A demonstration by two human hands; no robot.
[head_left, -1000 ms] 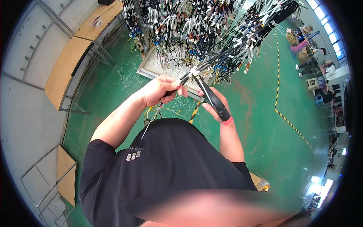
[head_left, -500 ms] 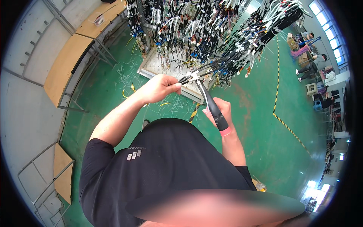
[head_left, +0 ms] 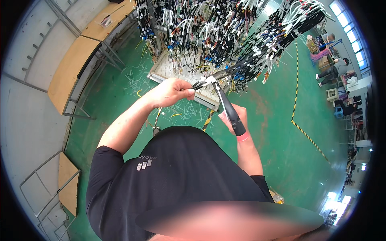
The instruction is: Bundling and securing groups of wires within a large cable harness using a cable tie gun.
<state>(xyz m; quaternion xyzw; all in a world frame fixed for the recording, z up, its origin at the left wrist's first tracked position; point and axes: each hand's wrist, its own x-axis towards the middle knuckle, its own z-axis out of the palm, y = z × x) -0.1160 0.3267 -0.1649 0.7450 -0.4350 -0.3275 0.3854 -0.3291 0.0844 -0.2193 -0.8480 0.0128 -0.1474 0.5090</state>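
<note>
Left hand (head_left: 173,93) closed on black cables (head_left: 197,85); right hand (head_left: 240,113) gripping a tapered black tool (head_left: 230,111), narrow end at a white fitting (head_left: 210,80). Hanging wire bundles (head_left: 209,32) beyond; pale clippings (head_left: 188,113) strewn over green floor (head_left: 273,120).

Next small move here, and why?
I'd probably seat the black tool squarely on the white piece: the left hand already pinches the black wires just beside that piece, the right hand grips the tool, and it reaches up to the piece, though contact is unclear.

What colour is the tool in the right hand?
The tool is mostly black along its visible upper side; best seen in the head view.
</note>
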